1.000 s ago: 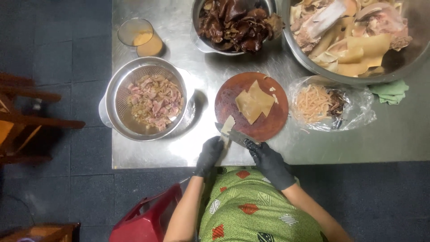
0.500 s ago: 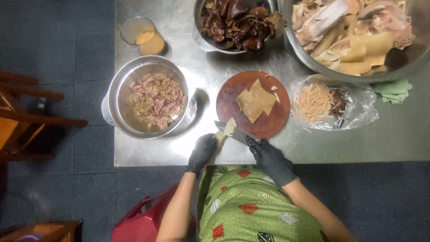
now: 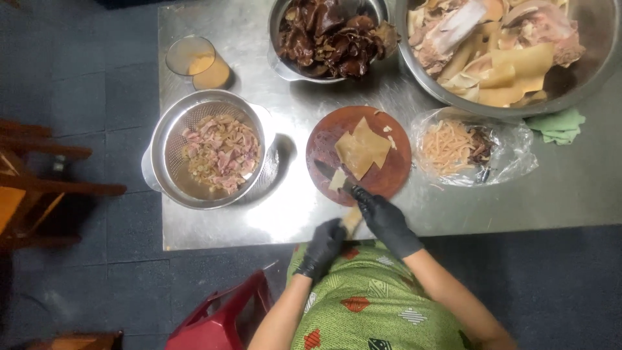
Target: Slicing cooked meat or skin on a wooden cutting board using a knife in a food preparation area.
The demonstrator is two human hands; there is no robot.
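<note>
I am holding a knife [image 3: 332, 176] in my right hand [image 3: 383, 220], its dark blade lying flat across the near left part of the round reddish-brown cutting board [image 3: 395, 176]. A small pale strip [image 3: 337, 180] is resting on the blade. My left hand [image 3: 324, 246] is gripping a tan piece [image 3: 352, 219] just off the board's near edge, touching my right hand. A larger pale, flat, angular sheet [image 3: 361, 149] is lying at the board's middle.
</note>
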